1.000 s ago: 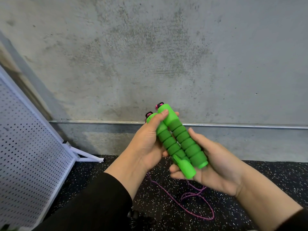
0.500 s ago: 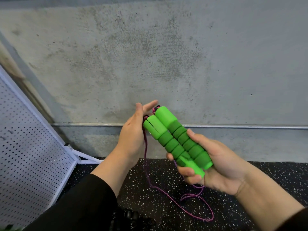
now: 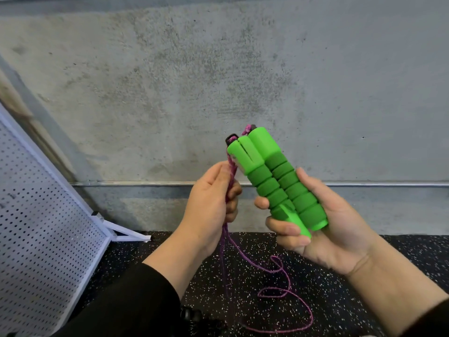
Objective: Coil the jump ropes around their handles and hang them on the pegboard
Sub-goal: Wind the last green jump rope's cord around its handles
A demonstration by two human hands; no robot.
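Now my right hand [image 3: 323, 229] clasps both green handles [image 3: 272, 176]; my left hand [image 3: 213, 203] pinches the purple rope [image 3: 245, 259] beside them, so I should wind snugly, keeping tension.

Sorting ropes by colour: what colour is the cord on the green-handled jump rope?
Purple-magenta cord, gripped by the left hand; clearest in the head view.

Support surface: black rubber floor with white speckles [image 3: 364, 276], running up to the grey concrete wall [image 3: 218, 81]. On it, below the right hand [image 3: 323, 224] and between the two forearms: slack loops of thin purple braided rope [image 3: 279, 291]. Left of the left hand [image 3: 211, 203]: white metal foot [image 3: 126, 233] of the tilted white perforated pegboard [image 3: 43, 227], resting on the floor.
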